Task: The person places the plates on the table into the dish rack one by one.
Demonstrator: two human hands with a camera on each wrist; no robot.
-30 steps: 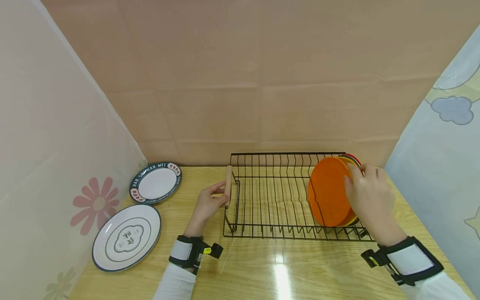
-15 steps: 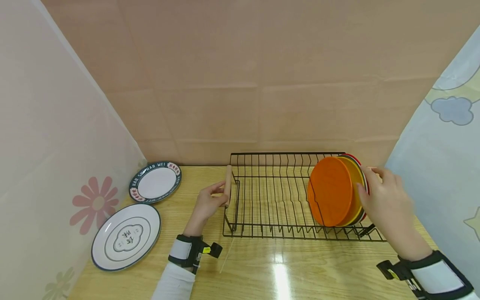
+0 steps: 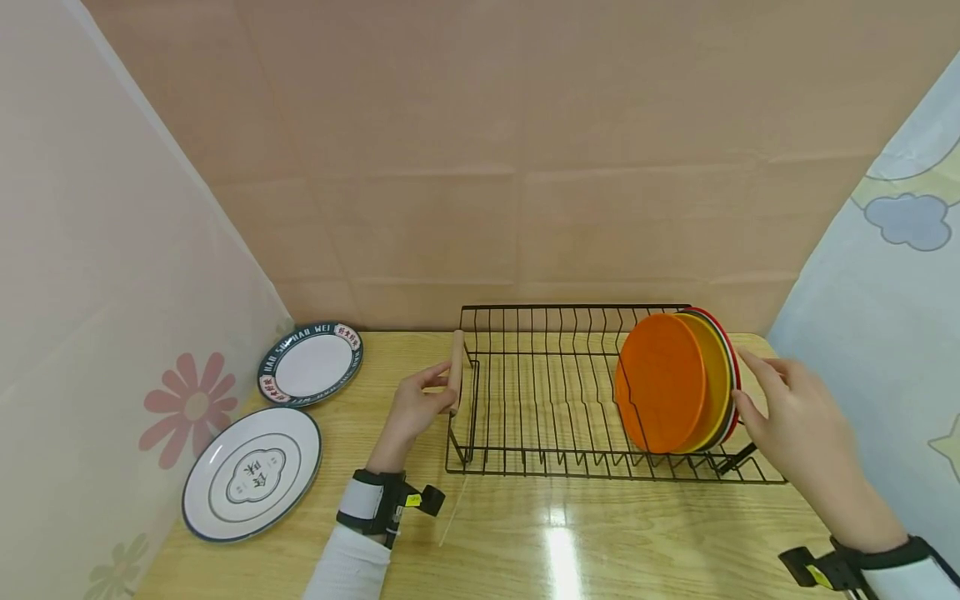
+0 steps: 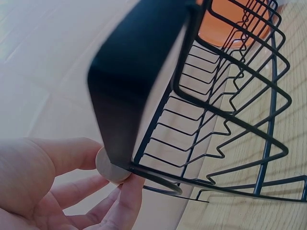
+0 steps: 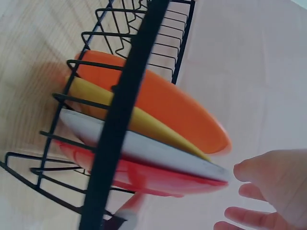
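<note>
Plates stand on edge at the 3 o'clock end of the black wire dish rack (image 3: pixel 555 400): an orange plate (image 3: pixel 660 383) in front, then a yellow plate (image 3: pixel 716 375), a white plate (image 5: pixel 144 148) and a red plate (image 5: pixel 144 175) packed close behind it, all upright in the slots and leaning slightly. Right beside that stack, the right hand (image 3: pixel 795 417) hovers with fingers spread and relaxed, holding nothing; its fingertips (image 5: pixel 247 170) sit just off the red plate's rim, and whether they touch it cannot be told. Over at the rack's 9 o'clock end, the left hand (image 3: pixel 412 408) pinches the pale wooden handle (image 3: pixel 456 371) between thumb and fingers; the wrist view shows the round handle end (image 4: pixel 111 167) caught at the fingertips, against the wire. The rack rests on a glossy wooden table (image 3: pixel 570 533). Out at 9 o'clock, well apart from the rack, two plates lie flat: a white plate with a dark lettered rim (image 3: pixel 311 364) farther back, and a larger white plate with a centre emblem (image 3: pixel 252 473) nearer the person.
</note>
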